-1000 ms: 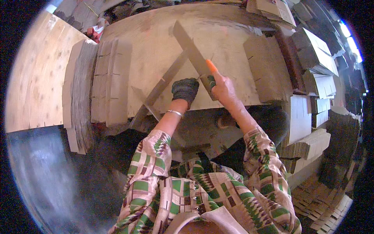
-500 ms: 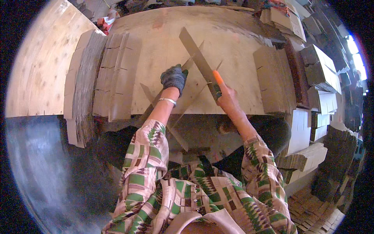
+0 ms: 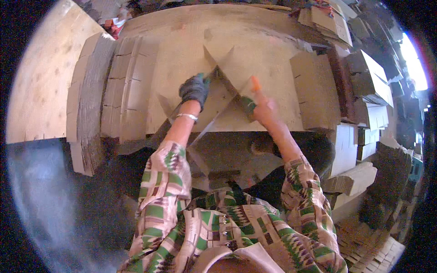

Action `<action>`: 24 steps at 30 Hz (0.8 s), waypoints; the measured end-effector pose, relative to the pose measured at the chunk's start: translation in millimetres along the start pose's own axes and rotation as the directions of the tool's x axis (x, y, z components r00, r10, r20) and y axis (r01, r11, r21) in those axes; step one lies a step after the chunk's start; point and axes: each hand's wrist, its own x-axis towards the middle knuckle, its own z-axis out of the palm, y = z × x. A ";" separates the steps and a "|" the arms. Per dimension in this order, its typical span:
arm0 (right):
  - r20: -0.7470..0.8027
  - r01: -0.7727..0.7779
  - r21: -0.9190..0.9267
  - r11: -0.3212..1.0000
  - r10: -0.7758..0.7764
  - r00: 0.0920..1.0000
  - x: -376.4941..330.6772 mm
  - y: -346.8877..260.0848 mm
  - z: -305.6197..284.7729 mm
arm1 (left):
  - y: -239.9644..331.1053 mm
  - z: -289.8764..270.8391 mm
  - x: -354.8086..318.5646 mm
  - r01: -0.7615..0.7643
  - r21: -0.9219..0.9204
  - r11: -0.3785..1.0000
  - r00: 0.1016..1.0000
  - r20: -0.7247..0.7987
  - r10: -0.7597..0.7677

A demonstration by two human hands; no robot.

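Note:
My left hand point(image 3: 195, 92), in a dark grey glove, is closed around crossed brown cardboard strips. My right hand point(image 3: 265, 107) grips the near right end of a flat cardboard strip point(image 3: 226, 81) that slants up to the left. An orange cover point(image 3: 255, 83) sits on one of its fingers, and something green shows at the thumb. The strip crosses the left hand's strips just right of the glove, forming a loose lattice above the board's front edge. Some of the lattice hangs toward my lap. Motion blurs the right fingers, and whether the strips are slotted together cannot be made out.
A pale wooden board point(image 3: 182, 45) lies beneath my hands. Stacks of slotted cardboard pieces point(image 3: 129, 86) line its left side, and another stack point(image 3: 315, 88) stands on its right. Further right, more cardboard bundles point(image 3: 371, 77) are piled up. A plywood sheet point(image 3: 41, 77) is at far left.
The strip in my right hand has come down and left, across the strips in my left hand. The orange-covered finger now points up off the strip. The whole view has shifted slightly.

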 end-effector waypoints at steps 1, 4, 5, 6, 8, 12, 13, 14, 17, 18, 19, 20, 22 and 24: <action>-0.155 0.003 -0.125 0.992 -0.023 0.988 -0.6 17.7 -14.0 | -2.3 -2.1 -7.5 -0.048 0.025 0.999 0.994 -0.095 0.050; -0.423 -0.277 -0.466 0.840 0.063 0.904 -4.7 72.6 -71.1 | -3.5 -12.4 -32.9 -0.151 0.090 0.984 0.951 -0.258 0.169; -0.431 -0.473 -0.547 0.691 0.252 0.866 -11.3 90.5 -87.7 | -2.4 -15.1 -39.8 -0.161 0.103 0.981 0.955 -0.234 0.182; -0.415 -0.515 -0.633 0.577 0.308 0.856 -15.6 117.8 -98.8 | -2.1 -19.5 -46.8 -0.169 0.125 0.978 0.957 -0.218 0.193; -0.400 -0.581 -0.631 0.515 0.425 0.812 -24.8 151.2 -120.8 | -4.0 -23.9 -63.8 -0.188 0.127 0.974 0.957 -0.197 0.211; -0.498 -0.650 -0.292 0.701 0.469 0.730 -26.4 166.3 -141.2 | -21.0 -29.8 -88.4 -0.221 0.144 0.965 0.946 -0.209 0.248; -0.566 -0.642 -0.223 0.734 0.439 0.698 -27.1 169.2 -143.8 | -21.7 -32.2 -95.8 -0.230 0.120 0.966 0.947 -0.201 0.250; -0.601 -0.604 -0.222 0.765 0.380 0.703 -27.8 171.5 -145.3 | -22.9 -29.3 -100.8 -0.255 0.100 0.962 0.946 -0.182 0.270; -0.650 -0.363 0.020 0.931 0.288 0.704 -18.4 126.3 -124.1 | -39.1 -30.0 -122.4 -0.302 0.109 0.947 0.933 -0.173 0.317; -0.675 -0.160 0.003 0.987 0.120 0.728 -18.8 105.6 -106.7 | -38.3 -28.6 -133.4 -0.331 0.127 0.935 0.917 -0.189 0.351; -0.697 0.057 -0.006 0.998 -0.045 0.715 -18.4 77.1 -83.7 | -37.3 -30.6 -143.1 -0.351 0.157 0.923 0.903 -0.204 0.379; -0.572 0.058 0.089 0.994 0.003 0.820 -25.4 24.8 -71.9 | -42.6 -19.5 -148.0 -0.331 0.220 0.918 0.907 -0.196 0.374; -0.374 0.110 0.210 0.972 -0.024 0.927 -43.9 -43.9 -46.2 | -44.7 -3.0 -151.3 -0.341 0.265 0.902 0.916 -0.120 0.382; -0.232 0.191 0.236 0.953 -0.135 0.963 -50.3 -74.4 -19.3 | -54.8 11.0 -145.0 -0.384 0.251 0.889 0.906 -0.082 0.415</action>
